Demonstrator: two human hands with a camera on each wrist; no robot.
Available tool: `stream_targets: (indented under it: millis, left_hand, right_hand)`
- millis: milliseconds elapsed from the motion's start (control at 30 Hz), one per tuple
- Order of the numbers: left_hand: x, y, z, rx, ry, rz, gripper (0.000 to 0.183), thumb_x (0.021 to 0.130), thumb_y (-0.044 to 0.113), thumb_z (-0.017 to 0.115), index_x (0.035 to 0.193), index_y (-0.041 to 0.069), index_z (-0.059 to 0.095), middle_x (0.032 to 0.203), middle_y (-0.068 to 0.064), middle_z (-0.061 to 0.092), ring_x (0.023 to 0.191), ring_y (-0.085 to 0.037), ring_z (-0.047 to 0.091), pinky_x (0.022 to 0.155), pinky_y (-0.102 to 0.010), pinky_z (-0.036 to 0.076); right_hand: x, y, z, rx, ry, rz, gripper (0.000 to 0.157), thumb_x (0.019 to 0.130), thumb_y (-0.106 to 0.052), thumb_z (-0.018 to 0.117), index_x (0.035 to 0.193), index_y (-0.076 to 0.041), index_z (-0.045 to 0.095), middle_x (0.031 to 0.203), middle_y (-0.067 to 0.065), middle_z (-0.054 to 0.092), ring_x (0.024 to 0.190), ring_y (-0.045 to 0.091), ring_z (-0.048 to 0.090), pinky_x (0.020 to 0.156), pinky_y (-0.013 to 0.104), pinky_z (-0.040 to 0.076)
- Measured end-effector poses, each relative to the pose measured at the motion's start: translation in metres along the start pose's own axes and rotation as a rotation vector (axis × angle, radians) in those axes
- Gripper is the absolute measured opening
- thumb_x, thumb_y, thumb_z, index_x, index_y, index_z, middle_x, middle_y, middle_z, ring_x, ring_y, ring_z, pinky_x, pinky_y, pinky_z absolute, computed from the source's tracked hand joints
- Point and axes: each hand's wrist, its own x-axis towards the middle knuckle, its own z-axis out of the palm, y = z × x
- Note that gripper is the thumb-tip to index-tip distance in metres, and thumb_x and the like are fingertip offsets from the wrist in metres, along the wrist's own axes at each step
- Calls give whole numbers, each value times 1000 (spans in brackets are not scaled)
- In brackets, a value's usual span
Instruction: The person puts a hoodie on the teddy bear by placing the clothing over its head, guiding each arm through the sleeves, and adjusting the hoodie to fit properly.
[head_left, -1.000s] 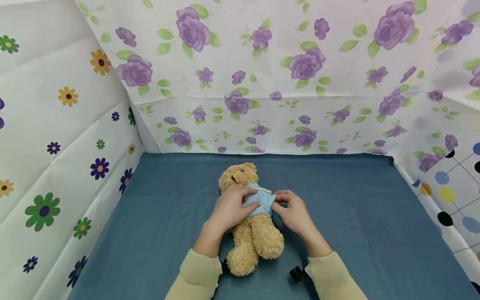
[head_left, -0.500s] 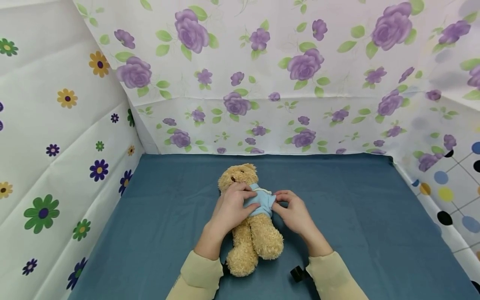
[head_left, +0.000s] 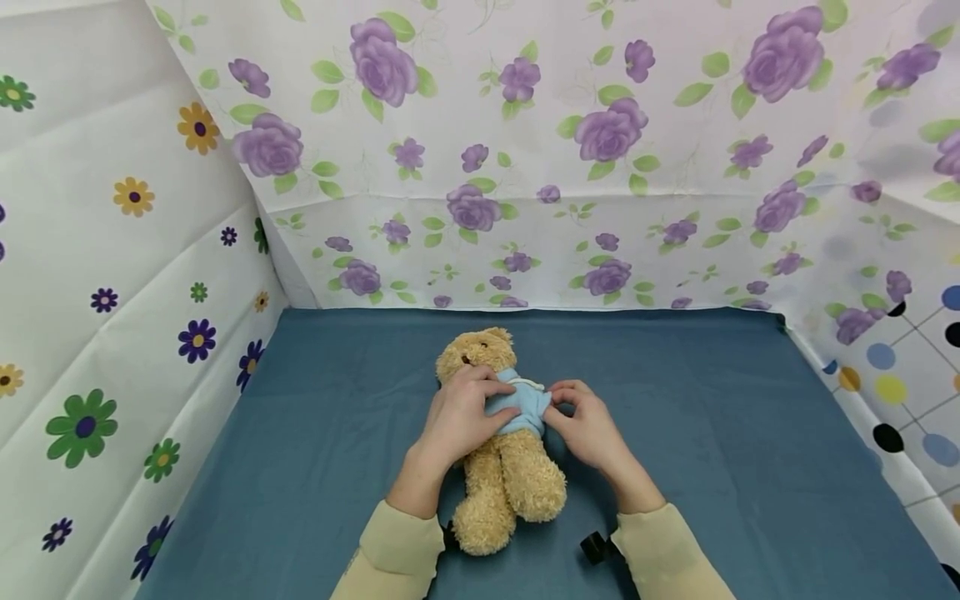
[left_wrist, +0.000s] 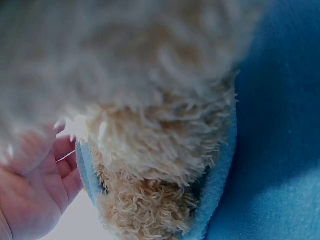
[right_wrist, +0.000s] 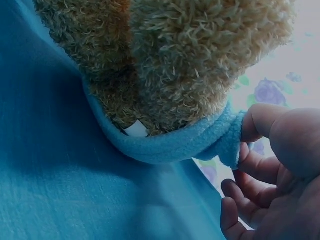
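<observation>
A tan plush teddy bear point(head_left: 486, 500) in a light blue shirt point(head_left: 525, 403) lies on its back, head toward the far edge. My left hand point(head_left: 459, 415) rests over the bear's side and chest, thumb and index finger apart on the shirt; its other fingertips are partly hidden. On the other side my right hand point(head_left: 588, 421) pinches the shirt's edge between thumb and fingers. The right wrist view shows the pinched blue cloth point(right_wrist: 227, 137) bunched at my fingertips and a white tag point(right_wrist: 136, 130) under the hem. Both bear arms are out of sight.
A dark blue cloth point(head_left: 712, 433) covers the table. White flowered sheets point(head_left: 480, 150) rise at the back and left, and a dotted sheet point(head_left: 911, 367) stands at the right. A black wrist-camera piece point(head_left: 594, 548) juts out near my right sleeve.
Both hands keep their places on the bear and its shirt. Only a very slight shift of the whole head view shows.
</observation>
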Motion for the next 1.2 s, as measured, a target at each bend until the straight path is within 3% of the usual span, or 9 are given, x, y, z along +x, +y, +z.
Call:
stream_targets:
  millis: [167, 433, 767, 900, 1200]
  left_hand:
    - [1, 0, 0, -9, -14, 0, 29, 93, 35, 88, 118, 20, 83, 105, 4, 67, 87, -15, 56, 72, -31, 49]
    - [0, 0, 0, -30, -73, 10, 35, 98, 32, 82, 131, 20, 78, 115, 0, 64, 96, -20, 53, 83, -38, 48]
    - [-1, -2, -2, -54, -117, 14, 33, 100, 29, 80, 132, 20, 77, 115, 0, 61, 95, -21, 47, 84, -39, 45]
    - [0, -2, -3, -69, -132, 5, 34, 100, 28, 80, 133, 19, 77, 116, 0, 60, 96, -21, 46, 85, -39, 44]
    - [-1, 2, 0, -79, -164, 6, 37, 101, 27, 79, 136, 17, 75, 118, -2, 60, 99, -21, 47, 87, -40, 45]
  right_hand:
    - [0, -3, -3, -25, 12, 4, 13, 103, -14, 67, 103, -5, 75, 135, 11, 60, 121, 32, 59, 96, 49, 49]
    - [0, -3, -7, -59, 4, -14, 14, 104, -16, 68, 103, -4, 75, 135, 12, 58, 118, 32, 59, 93, 47, 49]
    - [2, -2, -15, -112, -32, -49, 21, 106, -19, 68, 110, 1, 75, 132, 13, 56, 117, 32, 58, 90, 46, 50]
    - [2, -4, -17, -139, -22, -59, 17, 105, -17, 68, 106, -1, 75, 129, 13, 57, 109, 31, 58, 84, 43, 49]
    - [-3, -3, -22, -214, 4, -42, 10, 101, -16, 69, 95, -9, 73, 123, 11, 59, 110, 33, 54, 83, 44, 45]
